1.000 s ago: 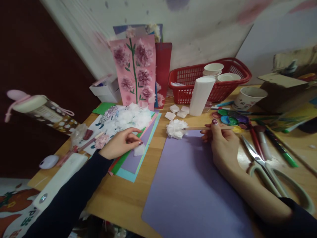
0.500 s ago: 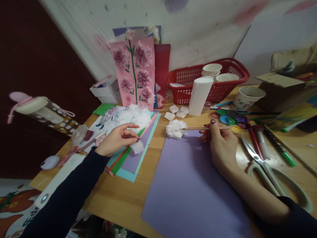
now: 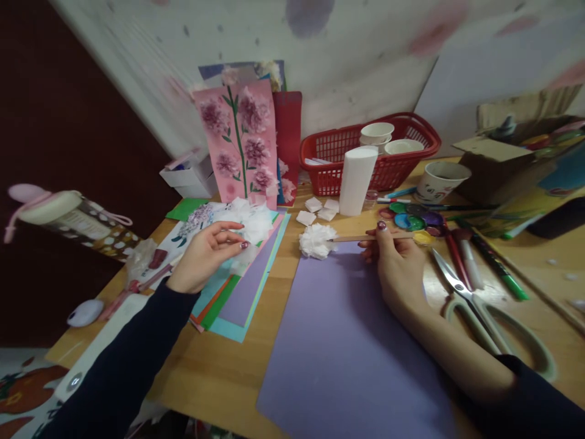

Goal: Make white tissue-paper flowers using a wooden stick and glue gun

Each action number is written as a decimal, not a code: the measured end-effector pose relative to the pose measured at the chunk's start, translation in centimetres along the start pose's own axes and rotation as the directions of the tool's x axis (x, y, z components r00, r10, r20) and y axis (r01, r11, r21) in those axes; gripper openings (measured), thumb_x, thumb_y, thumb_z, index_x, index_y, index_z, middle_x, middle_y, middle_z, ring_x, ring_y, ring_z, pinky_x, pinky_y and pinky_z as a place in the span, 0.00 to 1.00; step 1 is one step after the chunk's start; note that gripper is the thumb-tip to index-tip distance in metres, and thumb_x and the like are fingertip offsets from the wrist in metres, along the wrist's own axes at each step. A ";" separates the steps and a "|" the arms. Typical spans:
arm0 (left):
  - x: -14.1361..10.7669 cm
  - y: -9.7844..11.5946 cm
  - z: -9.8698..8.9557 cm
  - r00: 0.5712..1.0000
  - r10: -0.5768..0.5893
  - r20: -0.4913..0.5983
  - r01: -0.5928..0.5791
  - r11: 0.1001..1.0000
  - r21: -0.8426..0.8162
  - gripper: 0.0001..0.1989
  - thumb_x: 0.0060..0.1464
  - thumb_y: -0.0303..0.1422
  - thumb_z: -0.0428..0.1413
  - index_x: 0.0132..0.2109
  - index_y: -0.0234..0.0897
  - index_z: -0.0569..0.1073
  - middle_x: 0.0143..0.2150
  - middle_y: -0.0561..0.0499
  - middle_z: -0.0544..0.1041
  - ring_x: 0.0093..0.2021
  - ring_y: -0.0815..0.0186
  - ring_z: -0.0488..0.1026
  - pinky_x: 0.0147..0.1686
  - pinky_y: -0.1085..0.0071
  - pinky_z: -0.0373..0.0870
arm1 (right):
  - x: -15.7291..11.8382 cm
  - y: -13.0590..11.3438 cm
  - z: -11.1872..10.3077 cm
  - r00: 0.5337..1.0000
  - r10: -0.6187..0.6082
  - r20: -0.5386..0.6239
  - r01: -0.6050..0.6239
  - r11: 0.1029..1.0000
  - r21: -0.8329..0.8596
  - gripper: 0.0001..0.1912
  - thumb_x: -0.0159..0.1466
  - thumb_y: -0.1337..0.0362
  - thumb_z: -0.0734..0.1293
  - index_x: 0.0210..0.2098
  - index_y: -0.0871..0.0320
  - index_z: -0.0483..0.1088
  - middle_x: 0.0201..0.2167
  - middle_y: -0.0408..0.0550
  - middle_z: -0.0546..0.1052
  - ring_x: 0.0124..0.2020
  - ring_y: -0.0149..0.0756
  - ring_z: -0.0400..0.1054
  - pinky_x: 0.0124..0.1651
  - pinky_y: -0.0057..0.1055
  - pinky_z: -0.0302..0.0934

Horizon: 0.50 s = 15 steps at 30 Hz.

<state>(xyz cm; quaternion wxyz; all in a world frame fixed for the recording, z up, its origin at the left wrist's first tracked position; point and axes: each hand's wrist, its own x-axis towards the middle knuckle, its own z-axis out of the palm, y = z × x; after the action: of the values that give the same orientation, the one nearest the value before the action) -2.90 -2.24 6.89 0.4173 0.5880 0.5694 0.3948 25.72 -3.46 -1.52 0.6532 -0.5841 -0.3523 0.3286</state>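
My left hand point(image 3: 205, 259) pinches a small white tissue piece point(image 3: 243, 259) above a stack of coloured paper sheets point(image 3: 237, 292), beside a heap of white tissue flowers point(image 3: 249, 219). My right hand point(image 3: 397, 262) holds a wooden stick point(image 3: 354, 238) that points left and touches a white tissue flower point(image 3: 315, 240). That flower lies at the far left corner of a large purple sheet point(image 3: 347, 341) in front of me. Small folded white tissue squares point(image 3: 317, 211) lie just beyond the flower.
A pink card with paper flowers point(image 3: 237, 143) leans on the wall. A red basket point(image 3: 338, 155) holds paper cups, with a white roll point(image 3: 356, 180) in front. Paint pots point(image 3: 414, 218), markers point(image 3: 489, 259) and scissors point(image 3: 484, 314) lie right. A spotted bottle point(image 3: 73, 219) stands left.
My left hand has lifted the tissue piece up and away from me, toward the flower heap. The right hand keeps its stick against the flower. The view has shifted slightly.
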 end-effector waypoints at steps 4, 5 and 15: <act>0.2 1.2 3.5 0.988 -0.024 0.150 0.041 0.993 -0.109 0.23 0.39 0.31 0.64 0.45 0.34 0.69 0.32 0.52 0.78 0.31 0.67 0.75 0.34 0.71 0.70 | -0.3 -0.4 0.1 1.000 0.007 0.002 -0.007 0.999 0.035 0.24 0.58 0.43 0.65 0.30 0.61 0.70 0.20 0.46 0.75 0.18 0.29 0.64 0.22 0.27 0.58; 0.4 1.5 4.3 0.985 -0.024 0.169 0.046 0.991 -0.129 0.24 0.39 0.31 0.65 0.45 0.34 0.69 0.32 0.52 0.78 0.31 0.67 0.75 0.35 0.70 0.70 | -0.4 -0.5 0.2 1.000 0.007 -0.004 -0.007 0.999 0.036 0.24 0.58 0.44 0.65 0.29 0.61 0.70 0.20 0.46 0.75 0.18 0.29 0.64 0.22 0.26 0.58; 0.5 1.0 5.8 0.961 -0.102 0.256 0.117 0.992 -0.044 0.24 0.40 0.28 0.63 0.47 0.35 0.67 0.32 0.50 0.81 0.35 0.64 0.78 0.38 0.68 0.69 | -0.4 -0.8 0.2 1.000 0.005 0.005 -0.005 0.998 0.055 0.22 0.58 0.45 0.65 0.29 0.60 0.69 0.19 0.45 0.74 0.17 0.28 0.63 0.21 0.26 0.57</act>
<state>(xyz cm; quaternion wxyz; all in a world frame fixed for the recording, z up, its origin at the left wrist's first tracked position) 2.94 -2.01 5.82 0.5251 0.5885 0.5312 0.3093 25.35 -3.78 -0.75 0.6675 -0.5658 -0.3433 0.3412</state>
